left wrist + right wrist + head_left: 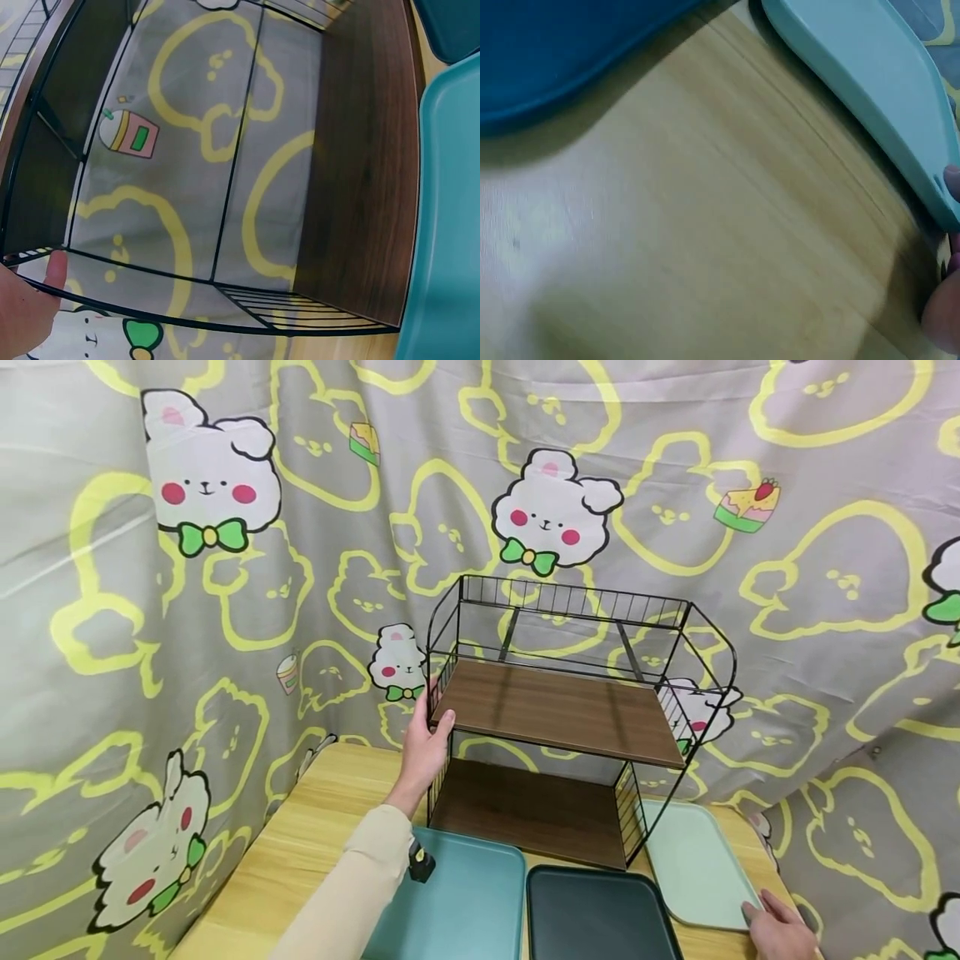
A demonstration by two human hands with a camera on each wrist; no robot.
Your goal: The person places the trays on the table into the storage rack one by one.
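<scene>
Woodgrain wire shelf [558,710], left grip [427,737] clasping it, right grip [780,929] pinching rounded mint tray [701,860]

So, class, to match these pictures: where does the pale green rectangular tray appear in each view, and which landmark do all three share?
Head: the pale green rectangular tray lies lower right, the right hand holding its near corner.
Left wrist: not in it.
Right wrist: upper right, cut by the frame.
Shared landmark: the pale wooden tabletop.
</scene>
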